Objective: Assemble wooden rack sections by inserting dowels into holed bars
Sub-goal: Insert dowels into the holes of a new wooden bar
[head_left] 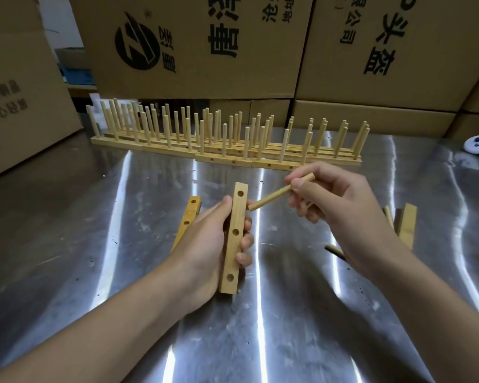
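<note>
The left hand point(205, 239) grips a pale three-holed rectangular wooden bar point(234, 239); the right hand point(335, 205) pinches a smooth round wooden dowel point(281, 195), slanted toward it.

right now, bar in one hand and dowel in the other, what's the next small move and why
Probably steer the dowel into the top hole: the right hand holds its tip just beside the bar gripped by the left hand, and all three holes look empty.

The bench point(288, 313) is bare metal, shiny, scuffed and speckled. The holed bar point(234, 250) and the dowel point(271, 197) are pale, smooth, matt wood, as are the finished rack sections point(219, 158). The boxes point(194, 51) behind are matt brown cardboard.
</note>
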Demonstrator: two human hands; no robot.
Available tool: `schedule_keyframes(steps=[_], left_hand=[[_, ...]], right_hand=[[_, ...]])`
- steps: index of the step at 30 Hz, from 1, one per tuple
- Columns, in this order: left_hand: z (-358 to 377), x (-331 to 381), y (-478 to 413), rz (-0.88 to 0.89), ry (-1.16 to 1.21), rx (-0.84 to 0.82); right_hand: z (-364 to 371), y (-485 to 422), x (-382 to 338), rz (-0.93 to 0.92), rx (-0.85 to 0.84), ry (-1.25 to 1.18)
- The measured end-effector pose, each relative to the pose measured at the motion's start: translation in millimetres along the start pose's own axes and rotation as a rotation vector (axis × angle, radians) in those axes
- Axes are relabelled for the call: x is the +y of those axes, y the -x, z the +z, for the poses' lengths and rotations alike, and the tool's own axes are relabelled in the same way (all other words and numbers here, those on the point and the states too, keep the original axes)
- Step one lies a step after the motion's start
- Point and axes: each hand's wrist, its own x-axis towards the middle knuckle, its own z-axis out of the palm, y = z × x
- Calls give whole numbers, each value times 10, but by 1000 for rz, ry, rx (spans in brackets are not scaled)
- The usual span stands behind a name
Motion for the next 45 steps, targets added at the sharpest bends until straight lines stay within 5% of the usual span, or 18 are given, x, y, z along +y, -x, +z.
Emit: schedule_keyframes(steps=[11,17,22,27,33,45], left_hand=[[-57,-53,-38,100,-143,15],[-76,-46,-51,83,-135,20],[-44,-43,-49,72,-146,15],[-41,-40,-38,69,-158,8],[-58,-40,-37,61,-161,1],[-95,-17,-46,1,-119,-71]], right_hand=[[-264,-26,15,219,-120,377],[-846,-44,-14,324,79,1006],[-937,133,29,447,-129,1184],[-1104,339,-90,279,35,1128],[-1191,637,-115,539,-122,1115],[-837,625,-185,471,-79,1257]])
